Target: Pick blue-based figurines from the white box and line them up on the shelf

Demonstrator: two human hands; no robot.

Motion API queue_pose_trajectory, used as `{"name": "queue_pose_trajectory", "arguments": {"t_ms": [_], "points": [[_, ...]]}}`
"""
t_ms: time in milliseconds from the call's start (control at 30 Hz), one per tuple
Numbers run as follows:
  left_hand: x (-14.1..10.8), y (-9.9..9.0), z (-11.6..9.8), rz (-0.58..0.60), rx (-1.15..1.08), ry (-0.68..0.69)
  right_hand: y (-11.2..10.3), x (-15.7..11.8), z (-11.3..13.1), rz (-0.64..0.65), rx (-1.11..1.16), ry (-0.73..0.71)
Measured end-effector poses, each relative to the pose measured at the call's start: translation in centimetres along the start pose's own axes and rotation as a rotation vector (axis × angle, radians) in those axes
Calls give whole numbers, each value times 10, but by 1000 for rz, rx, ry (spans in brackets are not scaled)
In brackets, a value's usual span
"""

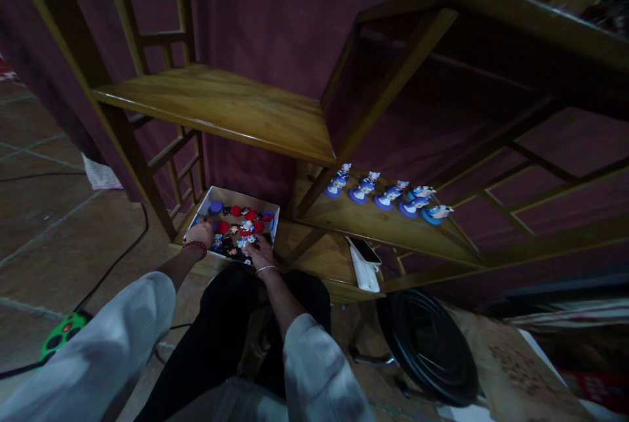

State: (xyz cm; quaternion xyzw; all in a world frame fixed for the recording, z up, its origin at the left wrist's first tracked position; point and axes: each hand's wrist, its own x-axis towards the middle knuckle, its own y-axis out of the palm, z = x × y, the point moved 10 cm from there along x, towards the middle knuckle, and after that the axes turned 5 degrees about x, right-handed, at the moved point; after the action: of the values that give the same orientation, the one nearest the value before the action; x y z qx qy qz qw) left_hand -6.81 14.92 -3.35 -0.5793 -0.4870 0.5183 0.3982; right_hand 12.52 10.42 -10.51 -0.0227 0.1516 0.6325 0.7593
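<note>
A shallow white box (276, 220) holds several small figurines with red, blue and black parts, lying mixed together. Over the box's left side is my left hand (200, 233), with a red bead bracelet at its wrist. Its fingers reach inside near a round blue base (215, 208), too dark and small to show their grip. At the front right of the box, my right hand (260, 251), wearing a pale bracelet, has its fingers closed around a white and blue figurine (247, 240).
On the wooden shelf (334, 215) to the right stand several figurines (388, 197) with blue-purple bases. Lower down lie a phone (363, 250) and a white object (365, 276). An upper shelf board (221, 107) overhangs behind the box. A black round stool (426, 346) stands at right.
</note>
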Motion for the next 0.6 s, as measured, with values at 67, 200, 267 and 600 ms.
{"name": "queue_pose_trajectory", "arguments": {"t_ms": [67,200,267,600], "points": [[-1,-4,-2,-65,-8,20,0,1,-2,0,16,0],[-3,-6,-4,-108,-58,11,-1,0,-1,-12,36,-21],[-5,-4,-6,-96,-87,-5,0,0,-1,-3,34,-20],[-5,11,-19,-67,-358,-13,0,-4,8,-35,94,-60]]}}
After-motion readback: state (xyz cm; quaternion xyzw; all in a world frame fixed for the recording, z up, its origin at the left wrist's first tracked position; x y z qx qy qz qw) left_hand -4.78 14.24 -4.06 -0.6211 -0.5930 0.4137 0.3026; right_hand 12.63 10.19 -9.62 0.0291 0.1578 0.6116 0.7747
